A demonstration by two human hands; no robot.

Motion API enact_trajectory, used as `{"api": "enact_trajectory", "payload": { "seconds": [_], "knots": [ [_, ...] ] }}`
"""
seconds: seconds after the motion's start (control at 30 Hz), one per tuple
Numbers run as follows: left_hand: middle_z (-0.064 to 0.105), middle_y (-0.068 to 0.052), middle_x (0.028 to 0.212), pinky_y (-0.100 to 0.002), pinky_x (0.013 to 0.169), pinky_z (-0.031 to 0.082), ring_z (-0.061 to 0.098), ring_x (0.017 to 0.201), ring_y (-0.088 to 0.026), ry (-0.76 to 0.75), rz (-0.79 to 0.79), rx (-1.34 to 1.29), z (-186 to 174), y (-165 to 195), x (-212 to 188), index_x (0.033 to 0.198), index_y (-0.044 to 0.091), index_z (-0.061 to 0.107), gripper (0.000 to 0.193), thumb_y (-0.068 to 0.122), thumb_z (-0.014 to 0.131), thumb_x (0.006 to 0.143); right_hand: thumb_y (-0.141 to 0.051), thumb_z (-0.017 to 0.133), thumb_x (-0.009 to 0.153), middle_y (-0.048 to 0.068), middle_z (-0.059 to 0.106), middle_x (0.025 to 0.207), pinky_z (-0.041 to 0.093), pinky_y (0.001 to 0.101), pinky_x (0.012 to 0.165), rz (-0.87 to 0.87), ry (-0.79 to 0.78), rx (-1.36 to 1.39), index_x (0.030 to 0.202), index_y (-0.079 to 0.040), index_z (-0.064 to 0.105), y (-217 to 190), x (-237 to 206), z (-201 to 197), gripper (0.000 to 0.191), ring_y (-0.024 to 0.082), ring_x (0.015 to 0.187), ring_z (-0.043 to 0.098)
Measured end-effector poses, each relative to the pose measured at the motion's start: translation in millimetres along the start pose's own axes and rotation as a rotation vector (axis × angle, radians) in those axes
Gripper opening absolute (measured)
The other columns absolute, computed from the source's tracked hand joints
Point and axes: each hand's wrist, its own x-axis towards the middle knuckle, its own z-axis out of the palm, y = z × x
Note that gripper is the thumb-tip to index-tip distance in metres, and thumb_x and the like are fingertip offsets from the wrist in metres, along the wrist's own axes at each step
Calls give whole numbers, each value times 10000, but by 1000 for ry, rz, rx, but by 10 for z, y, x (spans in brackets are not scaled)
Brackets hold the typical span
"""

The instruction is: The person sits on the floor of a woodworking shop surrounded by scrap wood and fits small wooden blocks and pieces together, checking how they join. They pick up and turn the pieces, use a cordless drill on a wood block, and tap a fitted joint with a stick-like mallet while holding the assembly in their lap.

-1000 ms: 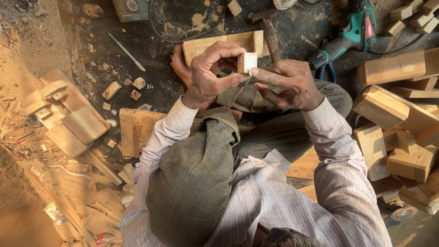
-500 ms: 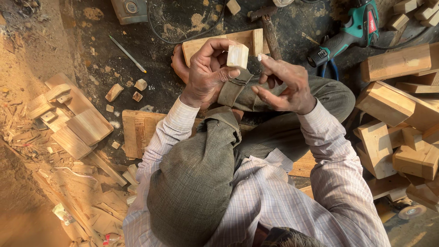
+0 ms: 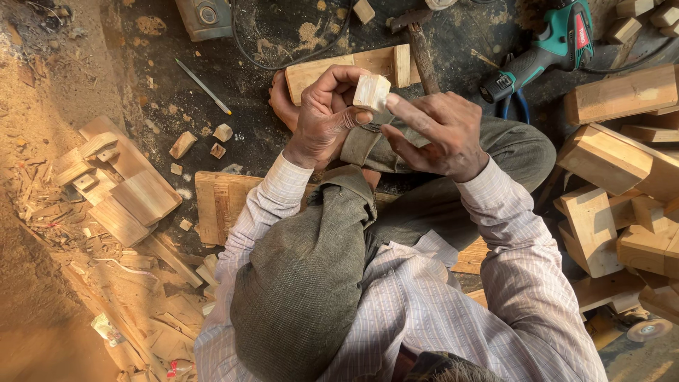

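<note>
A small pale wooden block (image 3: 370,92) is pinched between the thumb and fingers of my left hand (image 3: 322,117), held above my knees. My right hand (image 3: 435,131) is beside it, with its index finger laid against the block's right side. Both sleeves are striped and pale. My legs in grey-green trousers (image 3: 453,205) are folded beneath the hands. Behind the block, a longer wooden piece (image 3: 346,67) lies on the dark floor.
A green power drill (image 3: 548,46) lies at upper right, a hammer (image 3: 421,42) next to it. Stacked wooden blocks (image 3: 622,177) fill the right side. Wooden offcuts and planks (image 3: 120,191) lie at left, with a pencil (image 3: 203,86) and small chips (image 3: 201,145) nearby.
My left hand has lifted and turned the block slightly. My right hand has opened from a closed grip and now rests its index finger against the block.
</note>
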Motion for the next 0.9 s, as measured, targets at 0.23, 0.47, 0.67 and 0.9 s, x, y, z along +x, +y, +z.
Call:
{"api": "enact_trajectory", "payload": {
  "seconds": [0.23, 0.47, 0.67, 0.9],
  "knots": [
    [682, -82, 1312, -334, 1133, 553, 658, 1235, -162, -9, -2, 12, 0, -3, 23, 1370, 21, 583, 567, 88, 873, 888, -256, 864, 1023, -11, 627, 896, 472, 304, 632, 183, -30, -164, 1556, -67, 460, 118, -53, 223, 694, 125, 722, 579],
    [682, -77, 1288, -333, 1127, 556, 651, 1229, -159, 12, 23, 64, 16, 10, 27, 1356, 20, 585, 535, 78, 865, 904, -165, 833, 1024, -16, 589, 801, 414, 302, 581, -15, 34, -138, 1506, -114, 568, 92, -237, 258, 553, 108, 647, 513],
    [677, -72, 1293, -323, 1129, 566, 655, 1232, -156, 9, 45, 180, 53, 33, 54, 1351, 20, 581, 496, 48, 846, 933, -161, 831, 1027, -11, 620, 842, 401, 287, 605, -21, 28, -183, 1468, -106, 615, 92, -182, 179, 494, 94, 663, 511],
    [678, -74, 1300, -332, 1120, 582, 664, 1231, -162, 10, 33, 184, 69, 62, 60, 1345, 23, 580, 493, 27, 840, 927, -145, 841, 1023, 2, 620, 841, 400, 293, 625, 2, 73, -68, 1438, -97, 616, 42, -130, 120, 474, 110, 676, 533]
  ]
}}
